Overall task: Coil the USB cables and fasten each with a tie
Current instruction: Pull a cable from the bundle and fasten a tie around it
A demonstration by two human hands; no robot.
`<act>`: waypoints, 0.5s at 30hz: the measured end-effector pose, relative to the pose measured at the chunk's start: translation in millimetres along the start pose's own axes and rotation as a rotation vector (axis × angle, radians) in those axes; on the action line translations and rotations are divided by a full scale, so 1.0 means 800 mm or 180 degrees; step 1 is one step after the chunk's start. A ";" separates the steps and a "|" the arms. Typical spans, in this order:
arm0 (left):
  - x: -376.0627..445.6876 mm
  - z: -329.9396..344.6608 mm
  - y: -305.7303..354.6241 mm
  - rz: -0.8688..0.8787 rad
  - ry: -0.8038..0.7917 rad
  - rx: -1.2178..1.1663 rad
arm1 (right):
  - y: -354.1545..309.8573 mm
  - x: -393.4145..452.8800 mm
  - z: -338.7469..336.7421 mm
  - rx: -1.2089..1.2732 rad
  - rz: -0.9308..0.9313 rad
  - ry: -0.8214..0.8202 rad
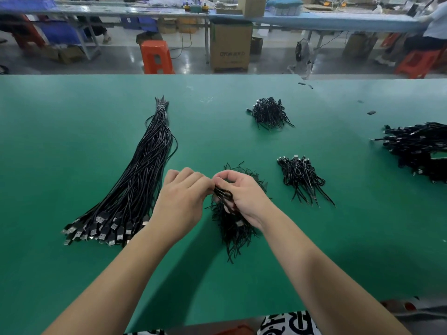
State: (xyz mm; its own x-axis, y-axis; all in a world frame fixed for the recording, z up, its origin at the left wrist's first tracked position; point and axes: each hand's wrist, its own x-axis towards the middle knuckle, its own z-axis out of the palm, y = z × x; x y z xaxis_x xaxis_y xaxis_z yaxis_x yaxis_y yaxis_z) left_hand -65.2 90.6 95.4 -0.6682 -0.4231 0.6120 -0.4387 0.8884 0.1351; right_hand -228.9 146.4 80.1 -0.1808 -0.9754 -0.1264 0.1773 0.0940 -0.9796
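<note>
Orange stool (157,56) and cardboard box (230,44) on floor beyond green table (72,262).

This is a factory assembly floor. A long green-matted bench (72,131) carries a bulk bundle of straight black USB cables (135,184) and separate heaps of coiled ones (269,113). Beyond it, far across a polished floor, runs another long bench (314,20) loaded with goods, with cardboard cartons (229,44) beneath and orange plastic stools (157,56) beside it.
</note>
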 end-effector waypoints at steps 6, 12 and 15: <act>0.001 0.000 -0.006 -0.1844 -0.0195 -0.1825 | 0.002 -0.006 -0.003 0.0118 -0.0009 -0.0517; 0.001 0.001 -0.006 -0.2094 -0.0206 -0.2017 | 0.000 -0.003 0.002 -0.0781 -0.0187 0.0062; 0.000 -0.001 -0.001 -0.1366 -0.0073 -0.1157 | -0.001 -0.005 0.004 -0.1048 -0.0172 0.0159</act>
State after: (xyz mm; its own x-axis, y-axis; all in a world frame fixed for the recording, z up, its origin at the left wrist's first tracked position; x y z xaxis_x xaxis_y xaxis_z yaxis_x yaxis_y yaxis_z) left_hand -64.2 89.9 96.2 -0.4902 -0.7602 0.4263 -0.4414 0.6383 0.6306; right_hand -224.8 149.8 81.8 -0.2301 -0.9705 -0.0725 -0.1544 0.1100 -0.9819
